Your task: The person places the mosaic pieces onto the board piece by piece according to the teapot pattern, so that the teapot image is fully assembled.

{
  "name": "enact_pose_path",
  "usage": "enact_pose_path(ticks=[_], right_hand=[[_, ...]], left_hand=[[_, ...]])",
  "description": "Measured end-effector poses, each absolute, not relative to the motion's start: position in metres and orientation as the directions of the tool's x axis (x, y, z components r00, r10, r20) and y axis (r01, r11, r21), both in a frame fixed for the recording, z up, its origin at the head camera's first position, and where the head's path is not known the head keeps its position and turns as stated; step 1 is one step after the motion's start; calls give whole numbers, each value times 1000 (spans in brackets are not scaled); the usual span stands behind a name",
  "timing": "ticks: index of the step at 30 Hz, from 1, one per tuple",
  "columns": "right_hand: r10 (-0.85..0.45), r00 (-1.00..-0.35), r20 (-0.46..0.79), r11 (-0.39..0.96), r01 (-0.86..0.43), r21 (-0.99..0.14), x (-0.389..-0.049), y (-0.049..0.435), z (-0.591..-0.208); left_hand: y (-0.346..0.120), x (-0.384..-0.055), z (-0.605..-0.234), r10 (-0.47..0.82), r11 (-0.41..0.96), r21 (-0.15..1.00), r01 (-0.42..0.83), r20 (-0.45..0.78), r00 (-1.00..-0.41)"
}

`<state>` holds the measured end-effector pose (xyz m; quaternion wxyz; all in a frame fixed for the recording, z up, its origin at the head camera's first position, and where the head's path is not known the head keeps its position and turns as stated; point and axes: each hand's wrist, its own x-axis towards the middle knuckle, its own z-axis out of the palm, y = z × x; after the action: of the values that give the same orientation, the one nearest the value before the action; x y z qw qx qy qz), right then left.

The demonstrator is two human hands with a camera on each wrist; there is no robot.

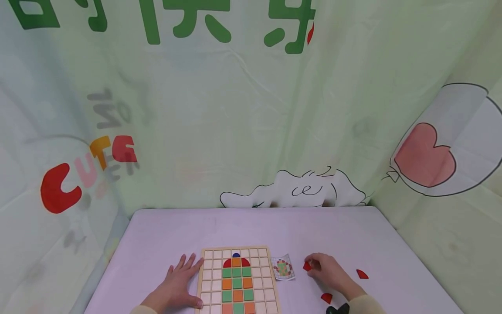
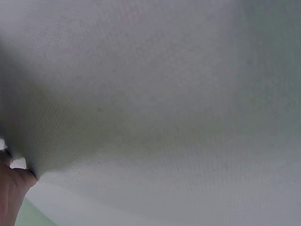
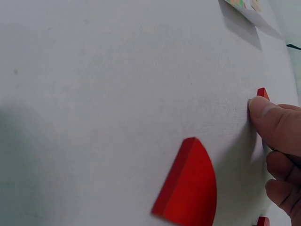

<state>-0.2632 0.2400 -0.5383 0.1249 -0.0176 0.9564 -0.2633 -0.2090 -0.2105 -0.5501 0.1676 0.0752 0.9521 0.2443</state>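
Observation:
My right hand (image 1: 327, 272) pinches a red quarter-circle block (image 1: 307, 266) between thumb and fingers, just right of the small picture card (image 1: 283, 267). In the right wrist view, the tip of that red block (image 3: 262, 92) shows past the thumb. With fingers spread, my left hand (image 1: 179, 283) rests at the left edge of a wooden grid board (image 1: 208, 274). Green, orange and pink squares fill the board's middle columns, topped by red quarter pieces (image 1: 245, 262) and a dark blue piece (image 1: 236, 255). Only part of the left hand (image 2: 14, 193) appears in the left wrist view.
Two loose red quarter-circle blocks lie on the pale table (image 1: 168, 231): one red block (image 1: 362, 274) right of the right hand, another red block (image 1: 327, 298) below it. A dark object (image 1: 338, 309) sits by the right sleeve. Printed curtains (image 1: 251, 131) enclose the table.

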Motion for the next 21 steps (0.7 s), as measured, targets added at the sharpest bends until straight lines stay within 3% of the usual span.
enact_pose_path(ticks=[21], right_hand=[[-102, -966, -239, 840, 45, -540, -259, 242, -539]], left_hand=[[-210, -208, -547, 229, 870, 489, 67, -280, -932]])
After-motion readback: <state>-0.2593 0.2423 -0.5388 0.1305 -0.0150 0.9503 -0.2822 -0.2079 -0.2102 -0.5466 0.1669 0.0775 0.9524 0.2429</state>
